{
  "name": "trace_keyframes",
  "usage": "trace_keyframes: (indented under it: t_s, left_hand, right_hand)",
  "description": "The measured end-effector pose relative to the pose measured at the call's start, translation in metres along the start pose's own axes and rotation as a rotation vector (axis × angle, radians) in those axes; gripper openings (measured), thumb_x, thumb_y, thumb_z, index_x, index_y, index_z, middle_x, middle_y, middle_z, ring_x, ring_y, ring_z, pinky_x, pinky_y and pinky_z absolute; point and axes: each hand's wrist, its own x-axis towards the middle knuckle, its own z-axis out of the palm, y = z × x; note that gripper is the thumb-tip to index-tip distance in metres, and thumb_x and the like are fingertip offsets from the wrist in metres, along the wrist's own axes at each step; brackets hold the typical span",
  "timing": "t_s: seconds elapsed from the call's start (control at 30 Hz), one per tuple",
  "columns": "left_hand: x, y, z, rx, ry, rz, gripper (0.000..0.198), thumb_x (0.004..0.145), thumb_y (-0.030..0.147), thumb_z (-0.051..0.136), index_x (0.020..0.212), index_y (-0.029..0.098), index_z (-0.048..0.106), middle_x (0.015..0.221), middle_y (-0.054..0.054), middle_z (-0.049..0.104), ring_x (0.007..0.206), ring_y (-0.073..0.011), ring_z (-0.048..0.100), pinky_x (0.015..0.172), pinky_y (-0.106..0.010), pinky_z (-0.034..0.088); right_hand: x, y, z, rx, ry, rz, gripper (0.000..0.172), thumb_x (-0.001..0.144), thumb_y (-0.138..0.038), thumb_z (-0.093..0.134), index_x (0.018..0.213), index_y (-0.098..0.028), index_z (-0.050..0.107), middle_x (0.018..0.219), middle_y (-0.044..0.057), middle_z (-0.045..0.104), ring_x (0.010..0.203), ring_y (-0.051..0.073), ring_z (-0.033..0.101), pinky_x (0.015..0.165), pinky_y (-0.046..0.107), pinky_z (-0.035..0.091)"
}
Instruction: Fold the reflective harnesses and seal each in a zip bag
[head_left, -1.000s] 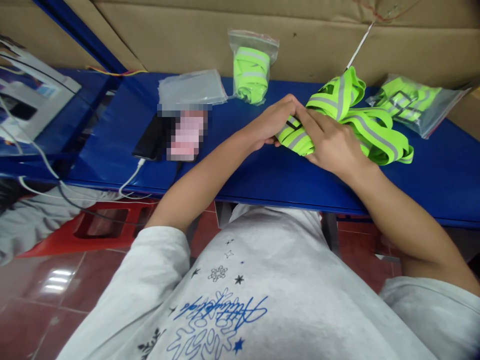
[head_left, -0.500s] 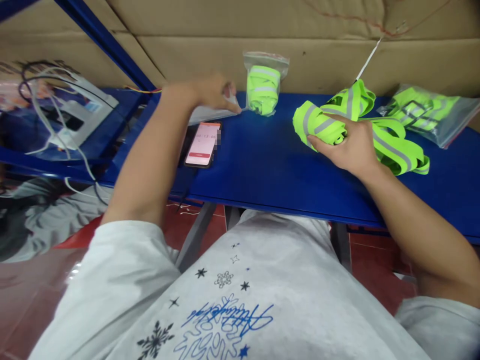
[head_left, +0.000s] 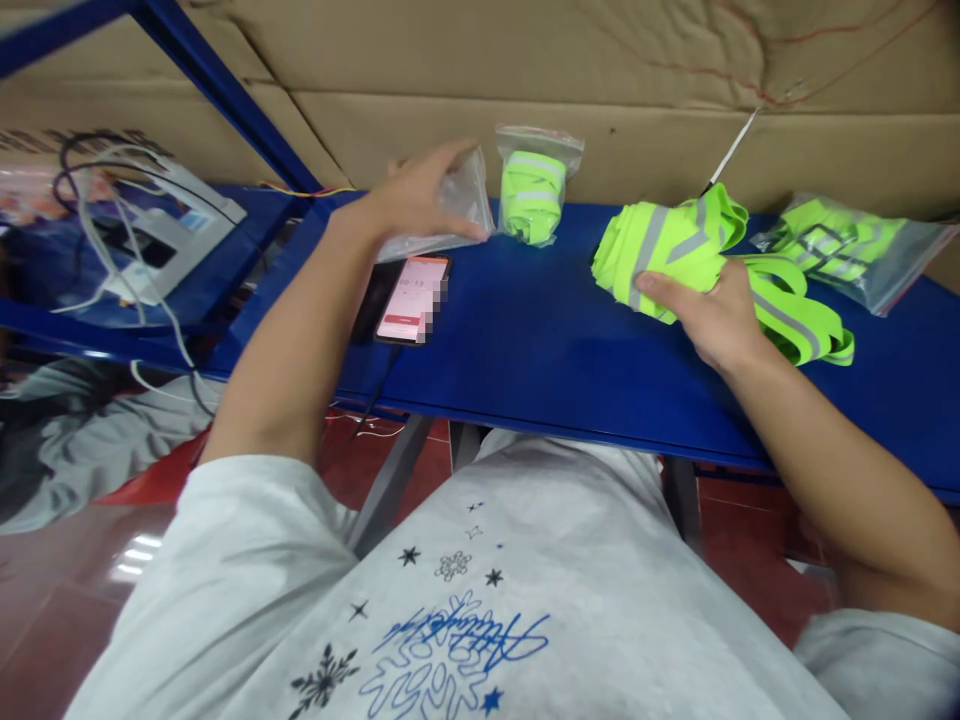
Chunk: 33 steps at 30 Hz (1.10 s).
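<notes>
My left hand grips an empty clear plastic bag and lifts it off the blue table at the back left. My right hand is closed on a folded neon-green reflective strap bundle, held on the table at the right. Loose loops of the same strap trail out to the right of that hand.
A bagged green strap stands against the cardboard wall. Another filled bag lies at the far right. A phone with a lit screen lies near my left arm. Cables and a white device sit on the left shelf.
My left hand let go of the strap bundle, reached to the back left and picked up the clear bag. My right hand kept hold of the bundle.
</notes>
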Motion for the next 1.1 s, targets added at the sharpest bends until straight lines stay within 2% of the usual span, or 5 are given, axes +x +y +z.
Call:
trace_keyframes:
  t_s: [0.23, 0.47, 0.67, 0.77, 1.1]
  left_hand:
    - [-0.035, 0.099, 0.06, -0.324, 0.045, 0.58, 0.114, 0.08, 0.057, 0.085, 0.172, 0.029, 0.023, 0.179, -0.005, 0.029, 0.159, -0.026, 0.041, 0.133, -0.034, 0.029]
    - [-0.021, 0.124, 0.122, -0.801, -0.276, 0.414, 0.1, 0.079, 0.082, 0.075, 0.163, 0.035, 0.046, 0.16, -0.007, 0.059, 0.152, -0.0295, 0.055, 0.114, -0.035, 0.056]
    - [-0.026, 0.116, 0.128, -0.802, -0.425, 0.328, 0.085, 0.092, 0.093, 0.033, 0.156, 0.04, 0.053, 0.15, 0.008, 0.067, 0.157, -0.0327, 0.045, 0.102, -0.034, 0.055]
    - [-0.026, 0.114, 0.125, -0.871, -0.434, 0.336, 0.094, 0.079, 0.101, 0.048, 0.154, 0.043, 0.052, 0.149, 0.009, 0.068, 0.154, -0.0326, 0.051, 0.101, -0.035, 0.057]
    - [-0.041, 0.127, 0.105, -0.154, 0.235, 0.481, 0.111, 0.079, 0.071, 0.08, 0.172, 0.034, 0.031, 0.181, 0.0, 0.026, 0.17, -0.0339, 0.02, 0.138, -0.04, 0.024]
  right_hand:
    - [0.003, -0.034, -0.013, 0.362, -0.01, -0.048, 0.039, 0.074, -0.06, 0.073, 0.1, -0.03, 0.075, 0.116, 0.007, 0.08, 0.11, 0.037, 0.075, 0.088, 0.054, 0.066]
    - [0.0, -0.074, -0.028, 0.179, 0.038, -0.098, 0.076, 0.059, -0.083, 0.059, 0.124, -0.047, 0.071, 0.109, 0.007, 0.08, 0.144, 0.044, 0.057, 0.104, 0.069, 0.055]
    - [0.003, -0.037, -0.026, 0.198, -0.135, -0.012, 0.087, 0.047, -0.091, 0.07, 0.117, -0.038, 0.073, 0.111, 0.007, 0.08, 0.135, 0.044, 0.064, 0.11, 0.064, 0.054]
    - [0.002, -0.04, -0.027, 0.247, -0.133, 0.02, 0.084, 0.048, -0.083, 0.078, 0.12, -0.04, 0.073, 0.108, 0.005, 0.08, 0.13, 0.044, 0.068, 0.1, 0.064, 0.06]
    - [0.011, -0.039, -0.046, 0.269, -0.083, 0.034, 0.038, 0.069, -0.036, 0.09, 0.105, -0.032, 0.078, 0.101, 0.003, 0.082, 0.082, 0.033, 0.079, 0.06, 0.045, 0.066]
